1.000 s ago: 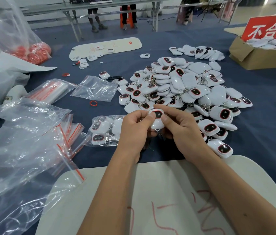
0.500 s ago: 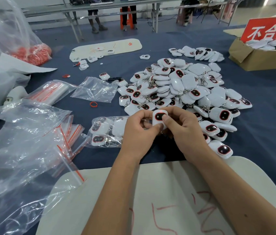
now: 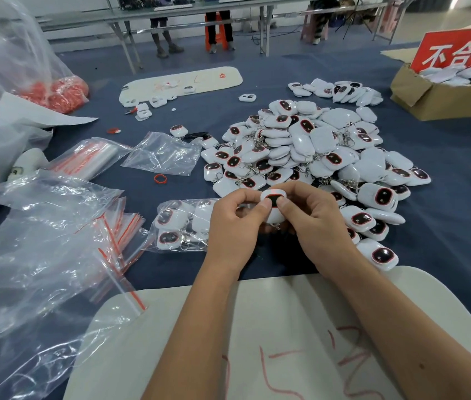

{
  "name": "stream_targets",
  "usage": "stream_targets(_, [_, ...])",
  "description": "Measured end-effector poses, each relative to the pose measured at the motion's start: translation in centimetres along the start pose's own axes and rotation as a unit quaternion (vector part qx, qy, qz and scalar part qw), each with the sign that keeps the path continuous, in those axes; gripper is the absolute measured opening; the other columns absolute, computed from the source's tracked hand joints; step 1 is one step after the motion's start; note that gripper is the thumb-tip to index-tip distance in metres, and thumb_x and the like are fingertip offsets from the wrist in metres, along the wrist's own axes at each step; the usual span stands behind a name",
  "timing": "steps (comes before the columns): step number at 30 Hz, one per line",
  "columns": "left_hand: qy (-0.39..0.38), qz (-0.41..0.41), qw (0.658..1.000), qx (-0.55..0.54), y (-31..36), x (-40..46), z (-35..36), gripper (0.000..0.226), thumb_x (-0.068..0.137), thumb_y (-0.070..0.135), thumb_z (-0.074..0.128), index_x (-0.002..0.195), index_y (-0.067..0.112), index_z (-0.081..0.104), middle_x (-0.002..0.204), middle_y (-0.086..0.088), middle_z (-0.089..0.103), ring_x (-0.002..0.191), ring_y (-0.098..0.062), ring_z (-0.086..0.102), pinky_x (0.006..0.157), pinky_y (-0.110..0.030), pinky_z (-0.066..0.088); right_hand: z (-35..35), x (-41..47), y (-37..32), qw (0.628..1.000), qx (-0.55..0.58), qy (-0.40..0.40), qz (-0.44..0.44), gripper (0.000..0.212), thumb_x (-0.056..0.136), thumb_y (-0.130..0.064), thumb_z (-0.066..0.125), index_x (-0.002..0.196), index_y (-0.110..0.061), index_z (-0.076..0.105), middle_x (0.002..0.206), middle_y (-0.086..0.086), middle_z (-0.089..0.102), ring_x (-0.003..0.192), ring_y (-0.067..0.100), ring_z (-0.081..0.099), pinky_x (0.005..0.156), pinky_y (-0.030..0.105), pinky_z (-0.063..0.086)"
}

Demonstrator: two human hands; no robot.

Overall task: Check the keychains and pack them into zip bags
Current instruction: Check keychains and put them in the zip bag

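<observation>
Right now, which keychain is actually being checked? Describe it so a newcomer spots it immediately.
Start at the big heap of white plastic keychains on the blue cloth, then drop to its near edge, where the left hand and right hand meet. The white keychain with a red-ringed dark window is pinched there; it alone is lifted off the cloth, with both thumbs on its face.

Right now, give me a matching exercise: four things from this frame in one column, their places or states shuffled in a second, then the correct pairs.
Things:
1. held keychain
2. filled zip bag
3. cardboard box
4. loose red ring

Places or states:
A. far right, behind a red sign
B. pinched between the left hand and the right hand
C. alone on the blue cloth, beside an empty clear bag
D. lying left of the hands, holding several keychains

Pairs: 1-B, 2-D, 3-A, 4-C
</observation>
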State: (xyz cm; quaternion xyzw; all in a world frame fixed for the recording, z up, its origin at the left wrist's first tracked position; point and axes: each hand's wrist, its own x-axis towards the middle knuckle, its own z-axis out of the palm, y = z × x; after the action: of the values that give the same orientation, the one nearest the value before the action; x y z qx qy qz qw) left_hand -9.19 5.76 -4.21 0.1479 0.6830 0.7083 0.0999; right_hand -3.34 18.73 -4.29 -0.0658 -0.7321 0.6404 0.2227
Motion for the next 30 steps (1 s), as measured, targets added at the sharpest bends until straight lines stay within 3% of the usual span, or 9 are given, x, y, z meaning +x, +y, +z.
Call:
stream_targets(4, [0.017,0.004,1.0,0.001,0.1,0.0,0.2,0.007,0.097,0.008,0.069,0.097,0.004,0.074,0.094,-0.023,0.071,0.081,-0.031,0.068,0.07,-0.039,0.064,0.1,0.1,0.3,1.0,-0.007,0.002,-0.002,0.021,0.104,-0.002,0.056,0.106,-0.013,0.075,0.085,-0.003,0.073,0.068,0.002,0.06,0.066,0.019,0.049])
stream_targets(7, [0.039,0.015,0.999,0.021,0.2,-0.1,0.5,0.007,0.097,0.01,0.07,0.098,0.005,0.075,0.093,-0.02,0.073,0.085,-0.045,0.07,0.075,-0.049,0.064,0.0,0.1,0.3,1.0,0.01,0.002,-0.004,0.019,0.103,-0.006,0.058,0.106,-0.015,0.075,0.083,-0.007,0.073,0.069,0.001,0.061,0.064,0.018,0.049])
stream_targets(9, [0.067,0.023,0.997,0.022,0.3,-0.3,0.8,0.009,0.096,0.012,0.072,0.1,0.005,0.075,0.094,-0.017,0.075,0.083,-0.042,0.073,0.074,-0.053,0.064,0.0,0.0,0.3,0.999,0.036,-0.017,-0.003,0.018,0.099,-0.012,0.061,0.109,-0.018,0.075,0.09,-0.004,0.076,0.077,0.01,0.069,0.07,0.024,0.055])
stream_targets(12, [0.097,0.027,0.995,0.021,0.2,-0.3,0.9,0.01,0.096,0.013,0.073,0.1,0.004,0.074,0.094,-0.016,0.075,0.079,-0.035,0.075,0.072,-0.053,0.064,0.1,-0.1,0.4,0.998,0.057,-0.03,-0.004,0.022,0.095,-0.01,0.065,0.11,-0.023,0.075,0.1,0.009,0.078,0.09,0.035,0.075,0.08,0.045,0.063])
stream_targets(13, [0.1,0.035,0.994,0.029,0.2,-0.3,0.9,0.011,0.096,0.014,0.072,0.1,0.004,0.074,0.095,-0.016,0.074,0.079,-0.035,0.074,0.072,-0.052,0.064,0.1,-0.1,0.5,0.998,0.06,-0.023,-0.005,0.023,0.093,-0.009,0.066,0.108,-0.024,0.075,0.099,0.009,0.079,0.09,0.034,0.075,0.08,0.045,0.063])
stream_targets(19, [0.185,0.113,0.968,0.124,0.5,-0.8,1.6,0.027,0.093,0.03,0.055,0.09,0.013,0.075,0.093,0.0,0.07,0.084,-0.02,0.07,0.078,-0.046,0.058,0.1,0.1,0.7,0.998,0.056,-0.011,0.005,0.024,0.09,-0.01,0.066,0.111,-0.019,0.074,0.102,0.004,0.08,0.094,0.021,0.076,0.085,0.032,0.06])
stream_targets(22, [0.242,0.13,0.954,0.119,0.5,-0.6,0.9,0.025,0.096,0.027,0.051,0.083,0.016,0.07,0.092,0.0,0.067,0.071,-0.029,0.071,0.068,-0.053,0.058,0.0,0.2,0.7,0.999,0.05,-0.009,0.017,0.022,0.089,-0.016,0.066,0.108,-0.023,0.075,0.1,-0.001,0.079,0.085,0.009,0.071,0.074,0.019,0.053])
stream_targets(27, [0.305,0.115,0.942,0.082,1.1,0.0,-1.3,0.026,0.098,0.014,0.049,0.079,0.016,0.067,0.085,-0.018,0.07,0.049,-0.016,0.066,0.049,-0.04,0.056,0.1,0.2,0.7,0.998,0.053,0.006,0.015,0.02,0.09,-0.018,0.068,0.104,-0.029,0.076,0.096,-0.004,0.079,0.08,0.005,0.069,0.071,0.018,0.051])
stream_targets(30, [0.326,0.119,0.93,0.121,1.3,-0.2,-1.7,0.023,0.096,0.016,0.052,0.08,0.016,0.068,0.084,-0.01,0.069,0.061,-0.013,0.067,0.063,-0.038,0.055,0.1,0.1,0.5,0.998,0.056,0.008,0.001,0.02,0.09,-0.013,0.07,0.103,-0.028,0.075,0.096,-0.006,0.079,0.084,0.005,0.071,0.074,0.017,0.052])
